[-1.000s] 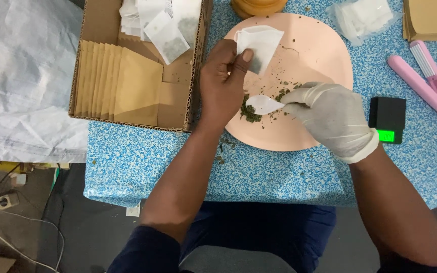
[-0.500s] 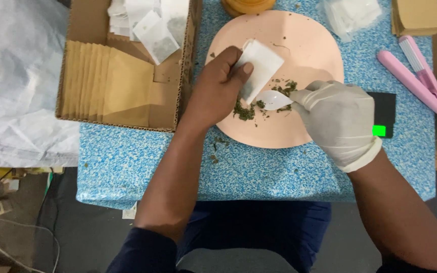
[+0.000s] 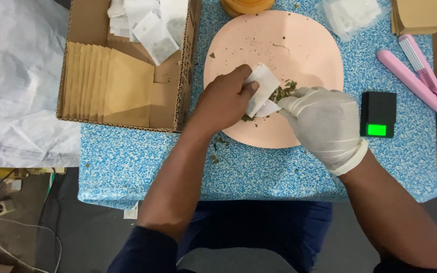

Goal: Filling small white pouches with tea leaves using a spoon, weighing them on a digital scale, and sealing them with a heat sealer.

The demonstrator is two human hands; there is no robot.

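Head view: bare left hand point(image 3: 223, 98) is pinching a white paper sachet point(image 3: 262, 88) over the pink plate point(image 3: 304, 45); gloved right hand point(image 3: 324, 124), fingers closed, is pushing dried green herbs point(image 3: 283, 92) toward it.

Right hand point(image 3: 324, 126) covers part of plate point(image 3: 299, 45) and leaf pile point(image 3: 283, 92). Orange jar point(image 3: 246, 6), box point(image 3: 127, 86), brown packets point(image 3: 417, 15) cut off at top. Left hand point(image 3: 223, 98) hides sachet point(image 3: 261, 86) corner.

- cardboard box point(image 3: 127, 108) of brown envelopes point(image 3: 107, 83), left of the plate
- pink hair straightener point(image 3: 421, 76), far right
- small black scale point(image 3: 378, 114) with green lit display
- blue speckled table point(image 3: 259, 167)
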